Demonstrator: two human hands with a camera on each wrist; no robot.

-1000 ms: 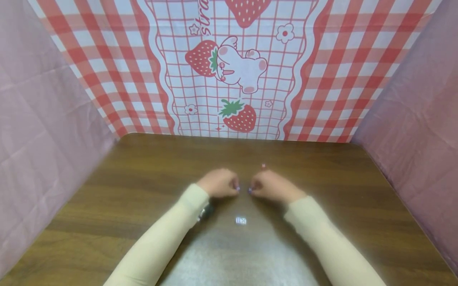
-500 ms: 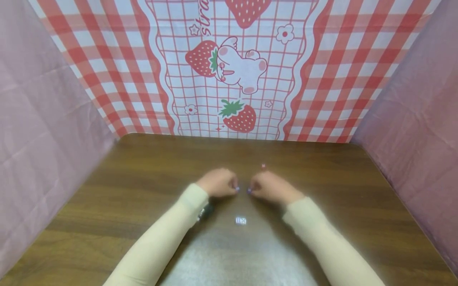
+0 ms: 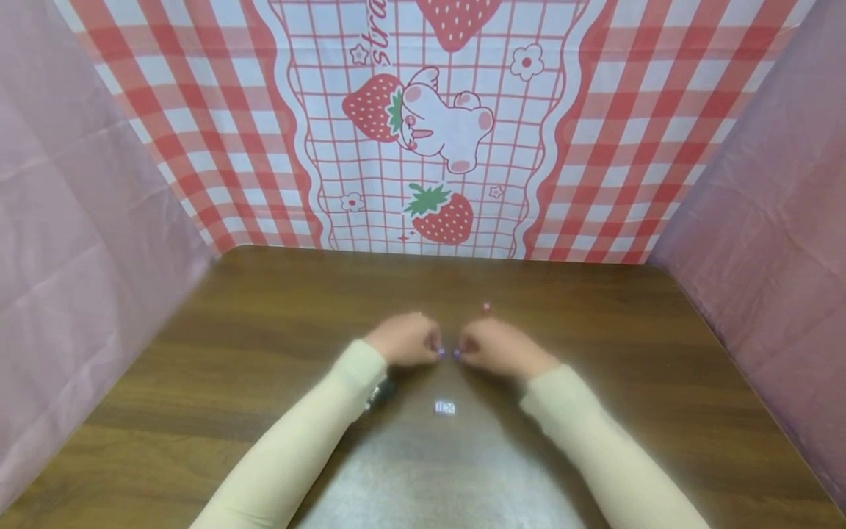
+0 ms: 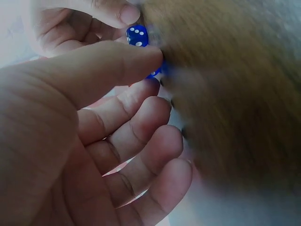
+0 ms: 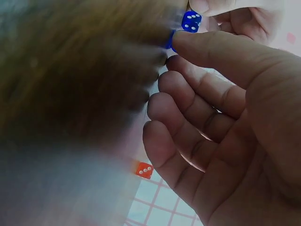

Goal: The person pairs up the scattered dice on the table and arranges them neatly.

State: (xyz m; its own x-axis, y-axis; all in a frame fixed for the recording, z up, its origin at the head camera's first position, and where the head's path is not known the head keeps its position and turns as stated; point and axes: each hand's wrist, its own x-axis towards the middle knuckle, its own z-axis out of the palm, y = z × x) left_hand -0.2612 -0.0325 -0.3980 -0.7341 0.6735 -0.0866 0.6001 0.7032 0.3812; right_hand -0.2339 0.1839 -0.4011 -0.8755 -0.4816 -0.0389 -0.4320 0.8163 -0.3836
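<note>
My left hand (image 3: 405, 339) pinches a blue translucent die (image 4: 155, 73) between thumb and index finger, low over the wooden table. Facing it across a narrow gap, my right hand (image 3: 502, 345) pinches another blue die (image 5: 170, 41) in the same way; thumb and fingertip cover much of it. White pips show on the right hand's die (image 4: 137, 36) in the left wrist view. A red die (image 3: 487, 306) lies on the table just beyond my right hand. Nearer to me, between the forearms, is what looks like two whitish dice (image 3: 445, 408) side by side.
The brown wooden table (image 3: 297, 294) ends at a red-and-white strawberry-print cloth (image 3: 568, 147). Pink cloth walls (image 3: 86, 184) close off both sides. A dark wrist device (image 3: 380, 394) sits under my left cuff.
The two hands have drawn slightly closer together, so the gap between the blue dice is narrower. The red die and the whitish dice have not moved.
</note>
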